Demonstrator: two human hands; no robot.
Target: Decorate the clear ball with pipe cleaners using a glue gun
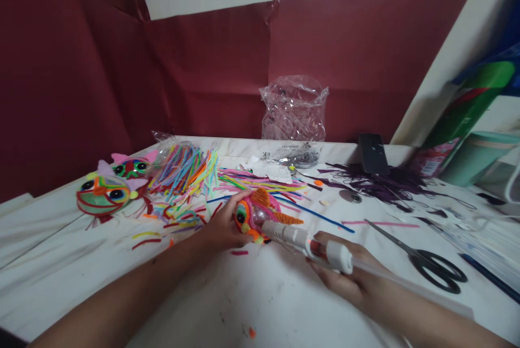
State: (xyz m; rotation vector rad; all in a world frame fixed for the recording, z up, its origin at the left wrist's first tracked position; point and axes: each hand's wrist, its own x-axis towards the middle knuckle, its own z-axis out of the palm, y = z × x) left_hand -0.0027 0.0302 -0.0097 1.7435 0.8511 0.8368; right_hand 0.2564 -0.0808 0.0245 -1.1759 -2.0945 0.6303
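My left hand (pixel 229 227) is closed round the left side of a pipe-cleaner craft fish (pixel 246 217), which has a black eye, pink and orange trim, orange fins and a clear, shiny body. My right hand (pixel 345 269) grips a white hot glue gun (pixel 298 237), its front end pointing left at the fish's body. Whether the nozzle touches the fish cannot be made out. A clear glue stick (pixel 390 272) sticks out of the gun's back end, over my right forearm. A short magenta piece of pipe cleaner (pixel 239 253) lies just below the fish.
Two similar craft fish, one in front (pixel 103 196), stand at the left. Bundled pipe cleaners (pixel 179 172) and loose pieces lie behind my left arm. Black-handled scissors (pixel 436 269) lie right of my right hand. Purple strips (pixel 379 182), a dark phone-like object (pixel 372 154) and a green cup (pixel 467 158) are farther back.
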